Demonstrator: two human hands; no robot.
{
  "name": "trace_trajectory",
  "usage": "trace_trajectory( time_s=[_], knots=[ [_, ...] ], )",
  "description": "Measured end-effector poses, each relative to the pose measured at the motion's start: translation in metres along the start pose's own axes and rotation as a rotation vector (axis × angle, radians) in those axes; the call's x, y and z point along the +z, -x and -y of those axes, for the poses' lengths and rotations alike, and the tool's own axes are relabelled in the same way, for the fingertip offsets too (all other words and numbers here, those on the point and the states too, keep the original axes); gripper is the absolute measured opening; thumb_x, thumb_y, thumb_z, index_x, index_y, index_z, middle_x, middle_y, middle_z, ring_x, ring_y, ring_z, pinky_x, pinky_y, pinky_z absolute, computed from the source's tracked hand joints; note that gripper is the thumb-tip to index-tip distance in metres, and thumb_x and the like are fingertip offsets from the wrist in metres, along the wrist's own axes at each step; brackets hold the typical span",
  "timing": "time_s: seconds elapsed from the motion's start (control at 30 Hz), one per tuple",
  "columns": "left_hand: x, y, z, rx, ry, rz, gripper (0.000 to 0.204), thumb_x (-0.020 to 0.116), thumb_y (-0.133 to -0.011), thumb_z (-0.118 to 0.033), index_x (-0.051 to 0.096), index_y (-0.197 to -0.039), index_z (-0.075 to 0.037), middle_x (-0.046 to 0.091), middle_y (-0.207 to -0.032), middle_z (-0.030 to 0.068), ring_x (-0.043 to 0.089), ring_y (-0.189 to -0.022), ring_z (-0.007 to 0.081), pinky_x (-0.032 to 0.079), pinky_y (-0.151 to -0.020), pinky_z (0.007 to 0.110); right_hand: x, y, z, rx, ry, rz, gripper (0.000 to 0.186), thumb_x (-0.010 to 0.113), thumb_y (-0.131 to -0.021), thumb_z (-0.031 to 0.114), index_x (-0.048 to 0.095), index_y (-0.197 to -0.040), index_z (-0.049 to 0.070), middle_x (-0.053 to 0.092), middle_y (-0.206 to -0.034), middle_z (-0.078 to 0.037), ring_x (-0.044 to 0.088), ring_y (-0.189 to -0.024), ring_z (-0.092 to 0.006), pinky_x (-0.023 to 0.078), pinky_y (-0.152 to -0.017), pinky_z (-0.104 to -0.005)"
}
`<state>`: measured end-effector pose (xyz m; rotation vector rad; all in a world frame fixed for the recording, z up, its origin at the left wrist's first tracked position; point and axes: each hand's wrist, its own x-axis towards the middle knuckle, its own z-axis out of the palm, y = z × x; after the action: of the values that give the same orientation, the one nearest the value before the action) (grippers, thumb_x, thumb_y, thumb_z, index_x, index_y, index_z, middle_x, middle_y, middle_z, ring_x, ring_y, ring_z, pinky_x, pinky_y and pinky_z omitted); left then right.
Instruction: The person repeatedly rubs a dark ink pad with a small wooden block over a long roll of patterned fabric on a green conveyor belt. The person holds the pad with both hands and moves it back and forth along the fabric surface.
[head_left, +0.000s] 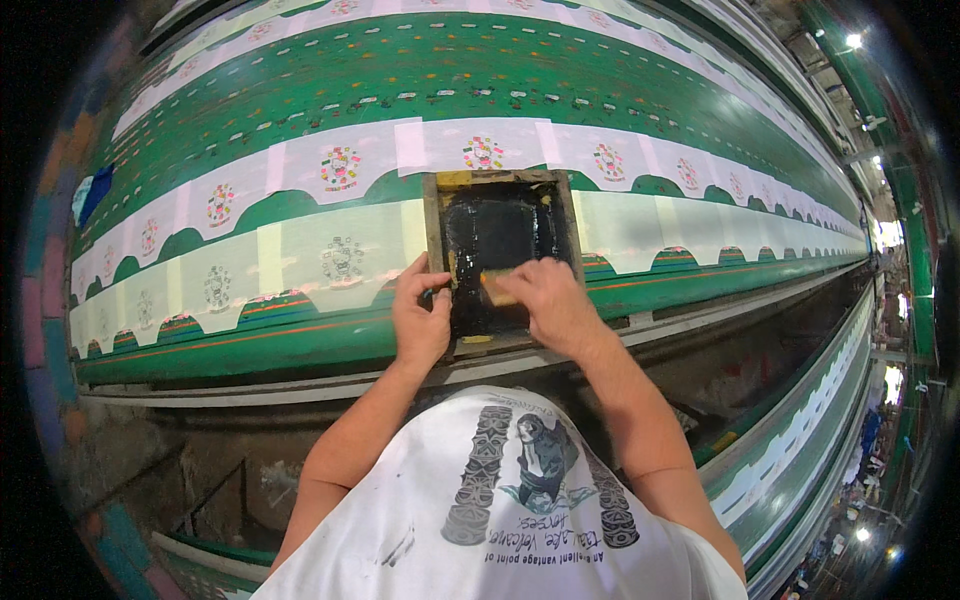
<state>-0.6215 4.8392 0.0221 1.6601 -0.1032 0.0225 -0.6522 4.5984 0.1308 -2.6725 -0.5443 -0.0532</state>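
Observation:
A screen printing frame (572,225) with a wooden rim and dark ink inside lies on the near row of pale yellowish fabric panels (625,228). My right hand (553,303) is closed around a small wooden squeegee (507,289), which stands in the ink towards the frame's near right part. My left hand (420,312) grips the left side of the frame, fingers bent over its edge. Left of the frame, a panel carries a black outline print (342,261). What lies under the frame is hidden.
Behind runs a row of pinkish-white panels (377,150) with coloured prints, along the long green table (330,350). A pale rail (250,393) follows its near edge. Another table with panels (790,470) stands at right. A blue cloth (95,192) lies at far left.

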Motion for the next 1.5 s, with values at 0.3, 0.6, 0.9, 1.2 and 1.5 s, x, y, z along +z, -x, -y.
trace_trajectory(
  time_s=[0.3,0.6,0.9,1.2,1.5],
  knots=[
    [0.006,0.004,-0.002,0.032,-0.191,0.017,0.045,0.072,-0.079,0.009,0.077,-0.122,-0.004,0.054,-0.166,0.0255,0.051,-0.155,0.0417,0.038,-0.130,0.048,0.002,0.050,0.028,0.017,-0.095,0.028,0.042,0.075,-0.090,0.005,0.076,-0.132,0.006,0.070,-0.125,-0.013,0.064,-0.120,-0.0371,0.051,-0.101,-0.0514],
    [0.041,0.010,-0.033,0.093,-0.159,-0.052,0.032,0.068,-0.078,0.014,0.074,-0.104,-0.003,0.055,-0.166,0.0288,0.056,-0.153,0.0400,0.046,-0.123,0.045,-0.001,0.116,-0.032,0.344,-0.270,-0.397,0.038,0.083,-0.097,0.016,0.079,-0.133,0.007,0.070,-0.145,-0.017,0.062,-0.141,-0.0391,0.049,-0.119,-0.0505],
    [0.193,0.024,-0.027,0.219,-0.151,-0.093,0.029,0.071,-0.076,0.009,0.077,-0.100,-0.005,0.059,-0.163,0.0294,0.057,-0.149,0.0417,0.042,-0.126,0.046,-0.042,0.196,-0.153,0.478,-0.404,-0.548,0.034,0.080,-0.099,0.010,0.079,-0.132,0.004,0.074,-0.141,-0.016,0.067,-0.134,-0.0363,0.050,-0.118,-0.0466],
    [0.276,0.033,-0.028,0.162,-0.094,-0.098,0.026,0.072,-0.076,0.008,0.077,-0.097,-0.006,0.061,-0.162,0.0284,0.058,-0.149,0.0398,0.043,-0.124,0.047,-0.084,0.239,-0.212,0.265,-0.254,-0.453,0.033,0.078,-0.096,0.005,0.078,-0.129,0.004,0.072,-0.140,-0.018,0.063,-0.138,-0.0429,0.049,-0.119,-0.0531],
    [0.281,0.029,-0.013,0.086,-0.123,-0.088,0.024,0.073,-0.075,0.008,0.074,-0.096,-0.004,0.063,-0.162,0.0281,0.061,-0.146,0.0404,0.040,-0.126,0.046,-0.084,0.202,-0.197,-0.125,-0.031,-0.126,0.045,0.080,-0.085,0.008,0.077,-0.129,0.004,0.068,-0.136,-0.015,0.066,-0.128,-0.0392,0.052,-0.109,-0.0518]
  ],
)
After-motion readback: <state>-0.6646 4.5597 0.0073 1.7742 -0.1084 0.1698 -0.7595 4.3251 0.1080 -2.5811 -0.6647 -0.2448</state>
